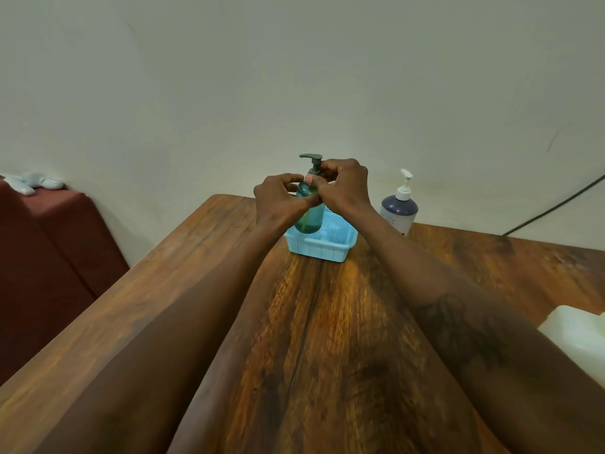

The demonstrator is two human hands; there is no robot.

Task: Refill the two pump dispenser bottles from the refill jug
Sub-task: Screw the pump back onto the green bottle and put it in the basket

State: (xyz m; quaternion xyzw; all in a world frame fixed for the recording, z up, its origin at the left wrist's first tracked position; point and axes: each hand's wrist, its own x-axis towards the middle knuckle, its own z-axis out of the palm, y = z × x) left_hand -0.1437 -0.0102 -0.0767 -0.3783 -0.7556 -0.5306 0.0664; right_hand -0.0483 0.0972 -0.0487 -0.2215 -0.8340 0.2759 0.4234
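A teal pump bottle with a grey pump head stands in a light blue basket at the far side of the wooden table. My left hand grips the bottle's upper body. My right hand pinches the collar just below the pump head. A second pump bottle, dark blue with a white pump, stands on the table to the right of the basket. The pale refill jug shows partly at the right edge, behind my right forearm.
A plain wall rises just behind the table. At the left stands a dark red upholstered seat with a pale blue cloth on top. A black cable runs down the wall at the right.
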